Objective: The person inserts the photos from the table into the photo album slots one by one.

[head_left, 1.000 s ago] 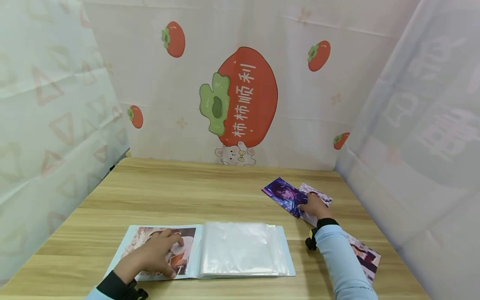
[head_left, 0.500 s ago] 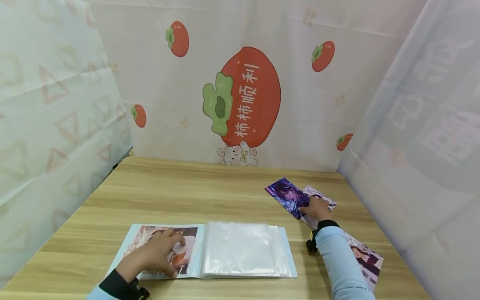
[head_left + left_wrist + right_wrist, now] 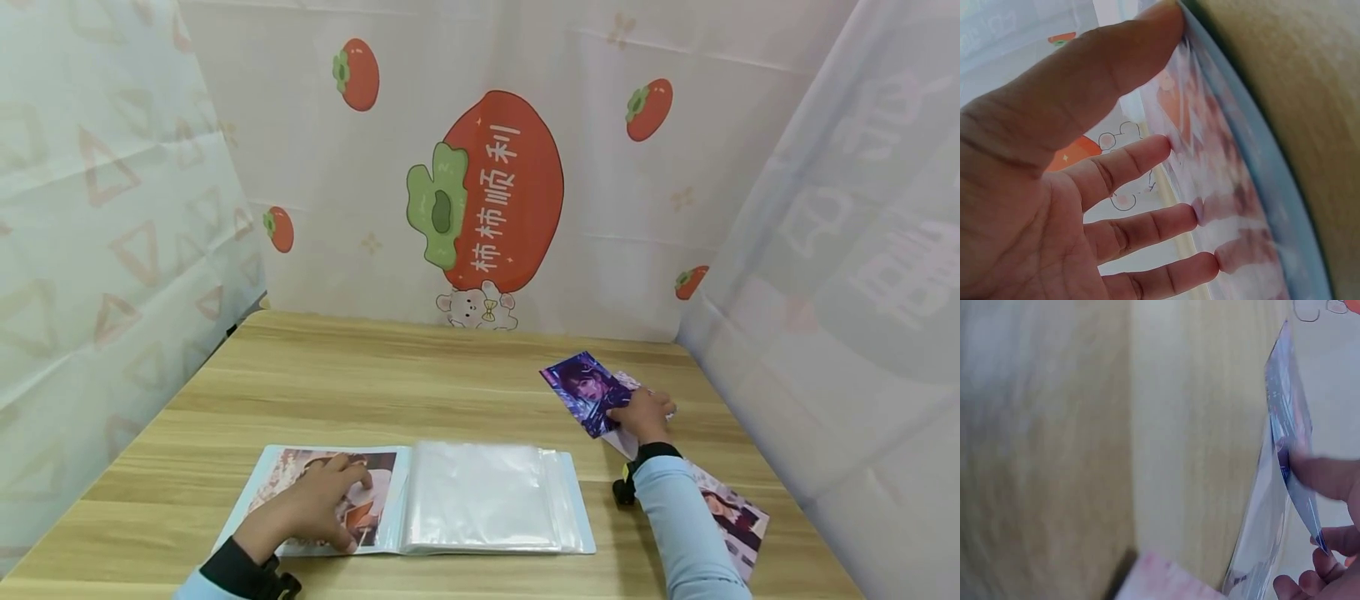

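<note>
My left hand (image 3: 322, 504) rests with spread fingers on the left page of an open light-blue photo album (image 3: 403, 500). Under its fingertips lies a sleeved photo (image 3: 1210, 156) in pink and brown tones. The album's right side carries clear plastic sleeves (image 3: 476, 500). Farther off to the right, my right hand (image 3: 647, 414) pinches a purple and blue photo (image 3: 581, 387) between thumb and fingers. That photo is tilted up and bends slightly in the right wrist view. Beneath it lies a paler photo (image 3: 1260, 519), partly covered by the hand.
Another photo (image 3: 735, 521) lies on the wooden table (image 3: 360, 375) by the right forearm, which covers part of it. White printed cloth (image 3: 360, 167) with persimmon drawings rises behind the table, and more cloth hangs at both sides.
My right hand has gripped the purple photo and tipped it up, shifting it slightly right. My left hand stays on the album page.
</note>
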Available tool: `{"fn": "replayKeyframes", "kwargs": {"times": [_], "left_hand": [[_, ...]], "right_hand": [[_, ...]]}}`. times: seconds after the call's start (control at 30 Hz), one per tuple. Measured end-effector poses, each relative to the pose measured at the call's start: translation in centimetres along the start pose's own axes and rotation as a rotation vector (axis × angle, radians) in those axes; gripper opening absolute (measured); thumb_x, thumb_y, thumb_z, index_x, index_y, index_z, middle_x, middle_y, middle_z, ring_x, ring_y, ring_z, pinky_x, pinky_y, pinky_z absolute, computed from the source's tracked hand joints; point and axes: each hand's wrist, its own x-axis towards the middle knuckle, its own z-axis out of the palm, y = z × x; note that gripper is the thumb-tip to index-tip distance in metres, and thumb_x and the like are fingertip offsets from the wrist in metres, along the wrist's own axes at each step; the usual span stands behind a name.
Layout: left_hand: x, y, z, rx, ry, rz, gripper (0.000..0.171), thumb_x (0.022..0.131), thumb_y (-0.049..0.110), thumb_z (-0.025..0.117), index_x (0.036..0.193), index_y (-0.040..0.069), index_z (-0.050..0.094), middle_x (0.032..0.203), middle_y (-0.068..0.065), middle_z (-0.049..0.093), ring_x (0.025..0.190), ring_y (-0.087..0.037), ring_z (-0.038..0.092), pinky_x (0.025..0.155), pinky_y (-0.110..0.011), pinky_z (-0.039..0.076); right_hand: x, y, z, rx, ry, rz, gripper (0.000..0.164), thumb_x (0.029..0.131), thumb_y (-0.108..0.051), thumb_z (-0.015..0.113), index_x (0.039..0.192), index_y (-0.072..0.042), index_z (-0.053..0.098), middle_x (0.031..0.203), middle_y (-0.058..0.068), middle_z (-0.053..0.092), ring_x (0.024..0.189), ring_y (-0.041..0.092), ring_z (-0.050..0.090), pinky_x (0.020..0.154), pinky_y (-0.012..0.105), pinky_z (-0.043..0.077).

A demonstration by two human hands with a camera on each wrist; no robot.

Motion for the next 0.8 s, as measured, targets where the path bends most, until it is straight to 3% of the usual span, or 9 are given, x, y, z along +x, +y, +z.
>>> {"fn": "replayKeyframes", "kwargs": {"times": [0.1, 0.2, 0.27, 0.33, 0.57, 0.8], "left_hand": [[0.0, 0.1, -0.1, 0.0, -0.001, 0.001, 0.06, 0.048, 0.029, 0.091, 0.097, 0.022, 0.056, 0.127, -0.019, 0.046, 0.111, -0.05, 0.037, 0.08, -0.066, 0.036], [0.0, 0.1, -0.1, -0.003, -0.001, -0.002, 0.06, 0.048, 0.029, 0.091, 0.097, 0.022, 0.056, 0.127, -0.018, 0.046, 0.111, -0.05, 0.037, 0.08, -0.066, 0.036], [0.0, 0.2, -0.2, -0.004, 0.0, -0.008, 0.061, 0.047, 0.029, 0.091, 0.096, 0.023, 0.056, 0.127, -0.018, 0.046, 0.111, -0.049, 0.037, 0.08, -0.066, 0.035], [0.1, 0.3, -0.3, 0.0, 0.001, -0.013, 0.061, 0.047, 0.029, 0.091, 0.096, 0.023, 0.056, 0.127, -0.017, 0.046, 0.111, -0.049, 0.037, 0.081, -0.067, 0.035], [0.2, 0.3, -0.3, 0.016, 0.0, -0.028, 0.06, 0.047, 0.03, 0.091, 0.096, 0.023, 0.057, 0.126, -0.016, 0.047, 0.111, -0.047, 0.038, 0.082, -0.067, 0.034], [0.1, 0.2, -0.3, -0.01, -0.016, -0.025, 0.061, 0.048, 0.028, 0.091, 0.098, 0.023, 0.056, 0.127, -0.018, 0.046, 0.112, -0.047, 0.037, 0.08, -0.066, 0.036]], "right_hand": [[0.0, 0.1, -0.2, 0.032, 0.084, -0.017, 0.049, 0.079, -0.014, 0.068, 0.106, 0.022, 0.048, 0.102, 0.042, 0.038, 0.101, 0.053, 0.03, 0.082, 0.058, 0.032], [0.0, 0.1, -0.6, 0.108, 0.142, -0.041, 0.026, 0.077, -0.007, 0.061, 0.085, 0.015, 0.051, 0.086, 0.032, 0.049, 0.085, 0.045, 0.042, 0.072, 0.049, 0.038], [-0.1, 0.1, -0.9, 0.181, 0.149, -0.045, 0.016, 0.077, -0.004, 0.056, 0.076, 0.008, 0.047, 0.078, 0.023, 0.049, 0.077, 0.038, 0.044, 0.061, 0.041, 0.039], [-0.2, -0.1, -1.1, 0.261, 0.123, -0.017, 0.01, 0.077, -0.002, 0.052, 0.077, 0.004, 0.043, 0.079, 0.018, 0.046, 0.074, 0.033, 0.044, 0.054, 0.034, 0.039], [-0.1, -0.6, -0.8, 0.385, 0.078, 0.055, 0.031, 0.082, 0.001, 0.049, 0.109, 0.014, 0.044, 0.104, 0.029, 0.047, 0.093, 0.042, 0.05, 0.053, 0.031, 0.05], [0.0, -0.4, -0.3, 0.423, 0.069, 0.055, 0.029, 0.084, 0.001, 0.05, 0.109, 0.012, 0.041, 0.108, 0.029, 0.044, 0.096, 0.043, 0.048, 0.055, 0.033, 0.052]]}}
